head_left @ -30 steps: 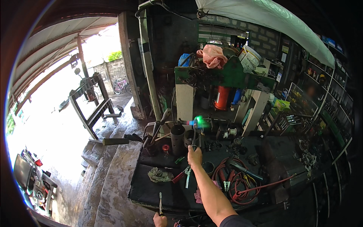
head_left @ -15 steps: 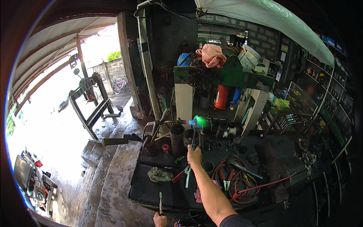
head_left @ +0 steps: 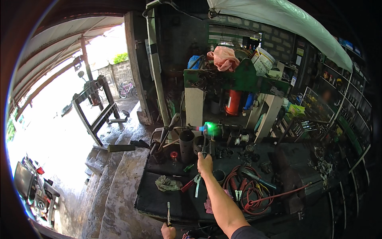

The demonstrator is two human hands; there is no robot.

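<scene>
My right hand [head_left: 205,164] reaches over the dark workbench [head_left: 159,207], fingers closed around a dark-handled tool [head_left: 205,142] held upright. Its upper end stands in a green and blue flame [head_left: 212,128] from a torch nozzle [head_left: 195,128] at its left. The glow partly hides that end, so its kind is not clear. Low in the view, in front of the bench, my left hand [head_left: 168,232] grips a thin upright tool [head_left: 168,211] with a pale tip and a dark handle. Beside my right wrist lie red-handled pliers [head_left: 191,183].
Dark metal cylinders [head_left: 186,145] stand beside the flame. Red cables [head_left: 254,199] with clamps coil right of my forearm; a crumpled rag [head_left: 168,184] lies left. A long handle [head_left: 121,148] juts past the bench's left edge. Behind rises a green press frame [head_left: 238,81], a pink cloth [head_left: 223,58] on top.
The green glow around the tool's upper end looks slightly larger. Both hands keep nearly the same place and grip.
</scene>
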